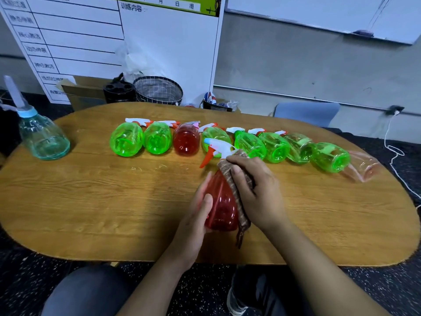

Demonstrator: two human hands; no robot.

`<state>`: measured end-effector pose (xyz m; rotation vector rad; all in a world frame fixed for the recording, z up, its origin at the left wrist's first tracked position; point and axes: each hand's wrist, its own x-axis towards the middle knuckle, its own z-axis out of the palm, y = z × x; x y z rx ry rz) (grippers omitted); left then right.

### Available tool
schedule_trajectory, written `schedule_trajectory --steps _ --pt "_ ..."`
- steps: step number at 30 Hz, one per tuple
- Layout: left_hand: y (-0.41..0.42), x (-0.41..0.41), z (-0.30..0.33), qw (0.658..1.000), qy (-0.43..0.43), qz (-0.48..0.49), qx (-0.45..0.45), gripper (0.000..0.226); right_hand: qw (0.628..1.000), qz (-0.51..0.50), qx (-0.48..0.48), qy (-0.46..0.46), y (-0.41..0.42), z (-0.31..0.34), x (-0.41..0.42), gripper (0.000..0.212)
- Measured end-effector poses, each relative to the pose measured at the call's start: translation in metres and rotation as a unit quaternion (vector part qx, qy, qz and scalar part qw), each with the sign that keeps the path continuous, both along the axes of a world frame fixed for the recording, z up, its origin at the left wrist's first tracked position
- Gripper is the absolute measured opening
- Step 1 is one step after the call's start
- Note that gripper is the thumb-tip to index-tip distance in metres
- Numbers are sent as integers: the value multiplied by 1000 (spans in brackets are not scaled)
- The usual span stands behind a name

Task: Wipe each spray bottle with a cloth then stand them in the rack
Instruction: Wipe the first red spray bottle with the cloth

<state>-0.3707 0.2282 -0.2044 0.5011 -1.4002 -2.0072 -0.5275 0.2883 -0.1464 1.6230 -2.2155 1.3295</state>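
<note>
A red spray bottle (222,201) with a white and orange trigger head stands tilted over the middle of the wooden table (91,201). My left hand (196,215) grips its lower body from the left. My right hand (255,188) presses a brown patterned cloth (237,197) against its right side and neck. Behind it, several green bottles (126,142) lie on their sides in a row with their bases toward me. Among them lies one red bottle (186,140). A pale pink bottle (364,167) lies at the right end.
A clear blue bottle (42,137) with a tall cap stands at the table's left end. Beyond the far edge are a wire-pattern basket (159,90), a black holder (118,90), a cardboard box and a blue chair (307,112). A white cable (396,156) hangs at the right.
</note>
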Motion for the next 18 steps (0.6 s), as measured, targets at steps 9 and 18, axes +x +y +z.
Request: schedule_trajectory --steps 9,18 --pt "-3 0 -7 1000 -9 23 -17 47 992 78 -17 95 29 -32 22 37" --pt "0 -4 -6 997 -36 38 -56 43 984 122 -40 126 44 -27 16 31"
